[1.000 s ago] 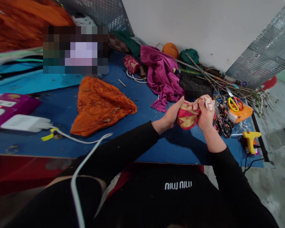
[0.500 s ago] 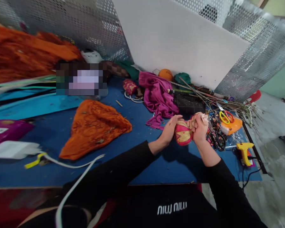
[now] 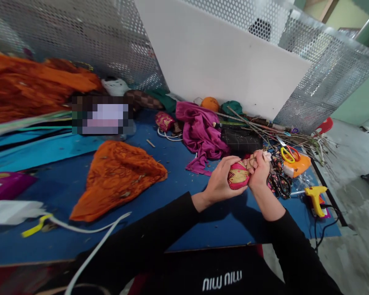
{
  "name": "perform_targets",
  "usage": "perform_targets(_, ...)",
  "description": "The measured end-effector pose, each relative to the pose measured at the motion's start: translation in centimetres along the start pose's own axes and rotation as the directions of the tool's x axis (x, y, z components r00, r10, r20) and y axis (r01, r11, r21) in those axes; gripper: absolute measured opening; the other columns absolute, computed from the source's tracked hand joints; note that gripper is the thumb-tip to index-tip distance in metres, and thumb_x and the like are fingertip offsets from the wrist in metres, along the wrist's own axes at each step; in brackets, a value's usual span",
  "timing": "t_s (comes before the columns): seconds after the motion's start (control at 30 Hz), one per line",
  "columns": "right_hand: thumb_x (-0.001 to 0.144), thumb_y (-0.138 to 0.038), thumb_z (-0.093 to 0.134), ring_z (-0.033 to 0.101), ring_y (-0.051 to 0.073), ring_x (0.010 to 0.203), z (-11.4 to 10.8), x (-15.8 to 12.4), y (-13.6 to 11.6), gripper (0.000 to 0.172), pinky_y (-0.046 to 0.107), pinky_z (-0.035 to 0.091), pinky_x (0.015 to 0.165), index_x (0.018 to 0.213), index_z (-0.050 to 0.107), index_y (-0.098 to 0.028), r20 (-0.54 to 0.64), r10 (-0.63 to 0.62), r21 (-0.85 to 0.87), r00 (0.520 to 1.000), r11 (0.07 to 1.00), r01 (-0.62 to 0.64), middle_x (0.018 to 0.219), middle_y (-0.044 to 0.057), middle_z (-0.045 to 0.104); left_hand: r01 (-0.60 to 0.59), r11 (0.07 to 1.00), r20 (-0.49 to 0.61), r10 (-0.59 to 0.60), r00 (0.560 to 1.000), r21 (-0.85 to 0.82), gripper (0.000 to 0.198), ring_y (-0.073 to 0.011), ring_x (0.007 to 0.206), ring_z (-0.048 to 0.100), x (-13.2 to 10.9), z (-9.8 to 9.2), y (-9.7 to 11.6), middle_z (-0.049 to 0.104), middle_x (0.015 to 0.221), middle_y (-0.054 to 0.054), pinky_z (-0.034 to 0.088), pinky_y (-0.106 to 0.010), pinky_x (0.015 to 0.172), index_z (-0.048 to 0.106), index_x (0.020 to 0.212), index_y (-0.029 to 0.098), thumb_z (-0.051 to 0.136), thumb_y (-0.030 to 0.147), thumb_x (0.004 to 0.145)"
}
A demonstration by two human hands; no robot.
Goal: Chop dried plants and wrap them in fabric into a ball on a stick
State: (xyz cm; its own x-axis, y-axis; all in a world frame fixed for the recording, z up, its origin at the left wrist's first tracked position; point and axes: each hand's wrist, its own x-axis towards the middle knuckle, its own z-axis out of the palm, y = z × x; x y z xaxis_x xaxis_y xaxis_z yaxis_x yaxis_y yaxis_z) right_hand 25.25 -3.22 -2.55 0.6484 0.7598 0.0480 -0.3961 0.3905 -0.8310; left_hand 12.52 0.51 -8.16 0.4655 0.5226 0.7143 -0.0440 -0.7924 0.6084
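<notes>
Between my hands, above the blue table, is a round pink-and-gold fabric bundle (image 3: 238, 176) with its cloth gathered at one end. My left hand (image 3: 223, 180) cups the round part, fingers over the top and thumb underneath. My right hand (image 3: 260, 170) is closed around the gathered neck, and pale cloth ends poke out above the fist. A magenta cloth (image 3: 199, 131) lies crumpled just behind my left hand. Scissors with black handles (image 3: 279, 184) and floral fabric lie close to the right of my right hand.
A yellow glue gun (image 3: 316, 198) with a black cord lies at the table's right end. Red-and-yellow-handled scissors (image 3: 290, 155) and dry twigs (image 3: 283, 133) are behind it. An orange cloth (image 3: 119, 176) and a white cable (image 3: 89, 230) lie left. A white panel (image 3: 221, 53) stands at the back.
My left hand has wrapped further around the bundle's round part; before, it rested along its left side. My right hand keeps its grip on the neck. The view has shifted slightly.
</notes>
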Motion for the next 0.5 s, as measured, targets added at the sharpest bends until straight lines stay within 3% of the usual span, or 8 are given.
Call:
perform_targets(0.13,0.069,-0.061,0.087,0.025,0.001,0.034,0.1,-0.3,0.3,0.055,0.022,0.038,0.046,0.069,0.048,-0.023,-0.001,-0.001,-0.001,1.0,1.0,0.001,0.044,-0.017,0.033,0.151,0.981,0.041,-0.147,0.988,-0.123,0.06,-0.0278,0.106,0.066,0.7,-0.5,0.3,0.064,0.117,-0.011,0.057,-0.044,0.093,0.058,0.122,0.021,0.085,0.034,0.07)
perform_targets(0.23,0.063,-0.062,0.091,0.025,0.0,0.035,0.2,-0.2,0.9,0.062,0.021,0.032,0.043,0.064,0.043,-0.023,-0.049,-0.003,-0.01,0.999,1.0,0.002,0.043,-0.017,0.033,0.373,0.881,0.191,-0.328,0.925,-0.292,0.059,-0.0257,0.101,0.067,1.3,-0.6,-0.4,0.065,0.111,-0.009,0.056,-0.042,0.092,0.059,0.116,0.02,0.088,0.041,0.069)
perform_targets(0.3,0.062,-0.061,0.092,0.026,0.0,0.035,0.2,0.0,1.0,0.065,0.021,0.036,0.045,0.063,0.039,-0.023,-0.052,-0.004,-0.015,0.999,1.0,0.003,0.043,-0.017,0.034,0.472,0.798,0.272,-0.392,0.879,-0.375,0.064,-0.0256,0.102,0.067,1.5,-0.6,-0.8,0.066,0.111,-0.008,0.056,-0.043,0.096,0.058,0.117,0.02,0.09,0.043,0.066)
perform_targets(0.43,0.069,-0.059,0.09,0.033,0.001,0.036,0.4,0.2,0.7,0.063,0.023,0.043,0.049,0.066,0.038,-0.024,-0.02,-0.008,-0.057,1.0,0.998,0.007,0.046,-0.016,0.036,0.503,0.736,0.255,-0.433,0.864,-0.453,0.076,-0.0273,0.108,0.066,1.5,-0.5,-0.9,0.067,0.117,-0.008,0.053,-0.044,0.101,0.06,0.119,0.02,0.096,0.043,0.057)
perform_targets(0.5,0.071,-0.059,0.089,0.036,0.002,0.037,0.3,0.2,0.4,0.062,0.023,0.044,0.05,0.068,0.038,-0.025,0.017,-0.013,-0.071,1.0,0.997,0.014,0.048,-0.016,0.037,0.484,0.744,0.205,-0.441,0.874,-0.461,0.071,-0.0274,0.11,0.066,1.4,-0.4,-0.8,0.067,0.119,-0.009,0.052,-0.043,0.103,0.062,0.118,0.02,0.094,0.045,0.061)
